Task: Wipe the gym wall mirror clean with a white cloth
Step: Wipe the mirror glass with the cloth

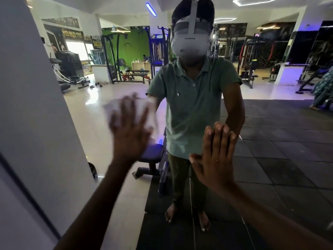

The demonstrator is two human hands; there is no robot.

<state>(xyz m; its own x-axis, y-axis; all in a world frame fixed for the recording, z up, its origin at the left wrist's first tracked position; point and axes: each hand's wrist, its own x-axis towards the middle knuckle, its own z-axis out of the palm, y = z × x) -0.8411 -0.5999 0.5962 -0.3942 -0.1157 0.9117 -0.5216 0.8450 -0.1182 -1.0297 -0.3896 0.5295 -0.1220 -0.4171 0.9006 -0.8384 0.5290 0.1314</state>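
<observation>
The gym wall mirror (270, 141) fills most of the head view and reflects me and the gym behind. My left hand (128, 130) presses a white cloth (112, 110) flat against the glass with fingers spread; hand and cloth are motion-blurred. The cloth shows around the fingers, mostly above and to the left of them. My right hand (216, 159) lies flat on the mirror to the right, fingers straight and together, holding nothing.
A white wall or pillar (36, 105) borders the mirror on the left. In the reflection there are a bench, weight machines, dark rubber floor mats and a pale tiled floor. Another person shows at the far right edge of the reflection.
</observation>
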